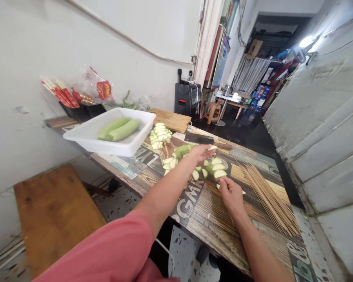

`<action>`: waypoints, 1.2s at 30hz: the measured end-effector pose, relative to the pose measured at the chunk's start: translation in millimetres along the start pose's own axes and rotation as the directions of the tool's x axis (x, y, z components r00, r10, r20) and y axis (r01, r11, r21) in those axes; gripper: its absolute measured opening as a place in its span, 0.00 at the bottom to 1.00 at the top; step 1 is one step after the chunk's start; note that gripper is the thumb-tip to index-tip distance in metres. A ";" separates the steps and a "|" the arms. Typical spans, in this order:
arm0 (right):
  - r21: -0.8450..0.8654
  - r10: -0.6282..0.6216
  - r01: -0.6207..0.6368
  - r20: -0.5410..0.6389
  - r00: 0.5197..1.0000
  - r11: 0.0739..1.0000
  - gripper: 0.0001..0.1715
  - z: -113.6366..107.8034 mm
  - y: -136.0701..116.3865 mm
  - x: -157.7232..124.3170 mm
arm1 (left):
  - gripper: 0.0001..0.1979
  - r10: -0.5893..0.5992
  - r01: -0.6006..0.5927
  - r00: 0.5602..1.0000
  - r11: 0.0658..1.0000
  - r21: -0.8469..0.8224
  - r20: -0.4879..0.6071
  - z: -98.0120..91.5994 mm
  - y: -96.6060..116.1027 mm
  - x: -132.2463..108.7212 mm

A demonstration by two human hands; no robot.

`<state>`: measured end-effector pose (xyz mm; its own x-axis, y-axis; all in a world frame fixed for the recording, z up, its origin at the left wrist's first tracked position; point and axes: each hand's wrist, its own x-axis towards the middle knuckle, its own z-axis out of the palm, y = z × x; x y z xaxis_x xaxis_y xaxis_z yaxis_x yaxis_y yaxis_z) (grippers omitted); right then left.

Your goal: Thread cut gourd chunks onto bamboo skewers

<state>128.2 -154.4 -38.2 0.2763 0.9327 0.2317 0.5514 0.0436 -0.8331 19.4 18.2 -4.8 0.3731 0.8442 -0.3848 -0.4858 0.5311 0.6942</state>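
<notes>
My left hand (200, 152) reaches over the wooden table (200, 211) and pinches a pale green squash slice (212, 147) at its fingertips. My right hand (231, 192) is closed, its fingers pressed together beside a heap of cut squash slices (216, 167); it seems to grip a thin skewer with a slice on it. Finished skewers of squash (159, 136) lie in a pile further back. A bundle of bare bamboo skewers (267, 196) lies to the right of my right hand.
A white tub (111, 145) holds whole squashes (119, 129). A cleaver (201, 138) and a chopping board (169, 119) lie behind the slices. Black bins with packets (76, 98) stand by the wall. A wooden bench (51, 211) sits at lower left.
</notes>
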 end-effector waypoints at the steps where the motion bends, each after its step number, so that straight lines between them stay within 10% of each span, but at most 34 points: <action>1: 0.003 -0.001 0.001 -0.001 1.000 1.000 0.25 0.0 -0.3 -0.1 | 0.03 0.003 -0.003 1.000 1.000 0.000 0.001 0.0 -0.2 0.1; 36: 0.239 0.082 -0.095 0.061 0.995 0.966 0.22 4.0 9.6 2.0 | 0.01 0.078 -0.084 0.996 0.987 0.137 0.053 -1.5 -4.8 2.6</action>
<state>130.9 -150.7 -47.7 0.2722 0.9533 0.1310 0.3184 0.0393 -0.9472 21.5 18.0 -10.0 0.3758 0.8779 -0.2968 -0.4028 0.4431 0.8009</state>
